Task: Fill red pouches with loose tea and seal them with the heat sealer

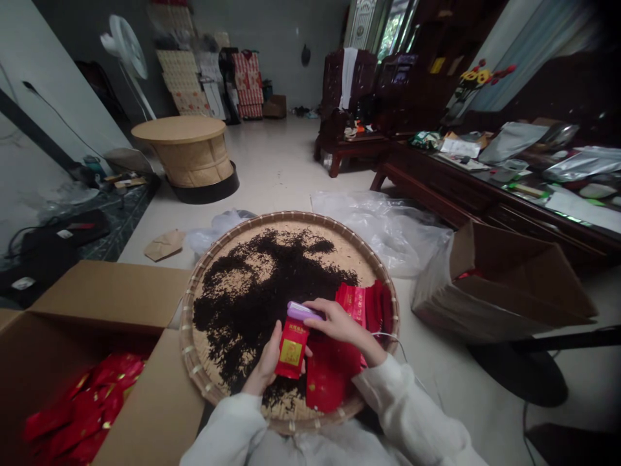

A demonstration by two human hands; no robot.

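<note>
My left hand [266, 366] is closed around a small red packet [292, 348] with a yellow label, held upright over a round woven tray [291, 219]. My right hand [334, 321] grips a small purple device [303, 311] clamped on the packet's top edge. Dark loose tea leaves [262, 291] are spread across the tray. More red packets [361, 304] are stacked at the tray's right side, under and beside my right hand. A thin white cord [395, 338] runs off to the right from near my right wrist.
An open cardboard box [97, 304] at the lower left holds several red packets [80, 411]. Another open box [504, 285] lies on its side at the right. Clear plastic bags [388, 226] lie behind the tray. A dark wooden table [485, 194] is at right, a round bamboo stand [187, 152] at back left.
</note>
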